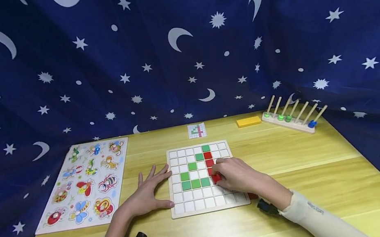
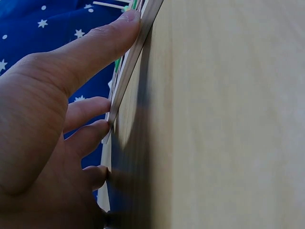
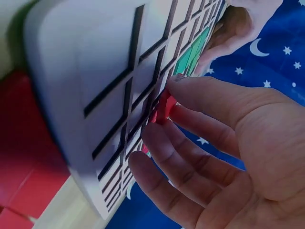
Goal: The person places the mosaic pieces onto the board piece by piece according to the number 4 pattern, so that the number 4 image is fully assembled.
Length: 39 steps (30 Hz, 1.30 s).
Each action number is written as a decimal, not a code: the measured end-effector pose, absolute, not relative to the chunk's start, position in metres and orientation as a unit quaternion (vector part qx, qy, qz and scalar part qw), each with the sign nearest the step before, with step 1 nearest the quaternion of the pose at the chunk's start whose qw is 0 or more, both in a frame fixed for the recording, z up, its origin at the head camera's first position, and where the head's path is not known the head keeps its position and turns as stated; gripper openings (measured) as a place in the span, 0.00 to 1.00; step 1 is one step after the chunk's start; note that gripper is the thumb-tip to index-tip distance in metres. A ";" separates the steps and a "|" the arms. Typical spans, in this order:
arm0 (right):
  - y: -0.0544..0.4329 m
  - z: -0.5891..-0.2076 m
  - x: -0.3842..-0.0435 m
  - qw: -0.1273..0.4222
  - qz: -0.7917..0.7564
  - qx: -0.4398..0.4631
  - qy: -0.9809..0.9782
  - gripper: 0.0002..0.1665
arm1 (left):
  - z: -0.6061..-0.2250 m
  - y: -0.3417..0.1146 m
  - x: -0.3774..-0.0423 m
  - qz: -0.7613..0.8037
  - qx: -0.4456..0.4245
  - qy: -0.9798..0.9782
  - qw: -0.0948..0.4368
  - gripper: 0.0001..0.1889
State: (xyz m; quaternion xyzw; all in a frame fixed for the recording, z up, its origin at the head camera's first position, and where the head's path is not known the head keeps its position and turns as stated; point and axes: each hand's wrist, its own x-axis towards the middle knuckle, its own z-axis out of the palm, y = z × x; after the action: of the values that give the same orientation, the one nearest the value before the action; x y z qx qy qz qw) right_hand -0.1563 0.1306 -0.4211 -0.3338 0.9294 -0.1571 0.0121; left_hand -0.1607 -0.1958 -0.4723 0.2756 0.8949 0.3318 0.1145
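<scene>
A square white grid board [image 1: 210, 210] lies on the table. Green tiles [image 1: 195, 183] form a slanting line and a short row on it, and red tiles [image 1: 208, 155] run down a column. Between thumb and fingers, my right hand [image 1: 238, 175] pinches a red tile [image 3: 164, 107] at the row's right end, its seating partly hidden by the fingers. My left hand [image 1: 146, 196] touches the board's left edge, fingers spread and thumb near the lower corner. Behind the board, a small card [image 1: 197, 130] shows a green and red figure 4.
At the left lies an insect picture board [image 1: 83, 185]. A yellow block [image 1: 248, 122] and a wooden peg stand with beads [image 1: 288, 123] are at the back right. Red pieces [image 3: 28, 152] sit beside the board's right edge, partly hidden by my right wrist in the head view.
</scene>
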 end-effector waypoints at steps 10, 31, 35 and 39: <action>0.124 -0.425 -0.158 0.018 -0.150 -0.342 0.927 0.07 | -0.475 -0.197 -0.160 0.334 0.271 0.895 0.121 0.50; 0.175 -0.410 -0.138 0.030 -0.193 -0.286 0.938 0.10 | -0.468 -0.194 -0.159 0.332 0.265 0.897 0.122 0.50; 0.187 -0.414 -0.133 0.024 -0.180 -0.279 0.943 0.10 | -0.470 -0.195 -0.159 0.330 0.265 0.898 0.122 0.50; 0.198 -0.415 -0.130 0.011 -0.161 -0.271 0.949 0.12 | -0.470 -0.195 -0.160 0.331 0.266 0.897 0.120 0.50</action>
State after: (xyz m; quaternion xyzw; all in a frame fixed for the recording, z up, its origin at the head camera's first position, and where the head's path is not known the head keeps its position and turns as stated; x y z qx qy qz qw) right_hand -0.1303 0.1981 -0.4148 -0.2714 0.9488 -0.1610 0.0112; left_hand -0.1599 -0.1945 -0.4699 0.2656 0.8974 0.3312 0.1202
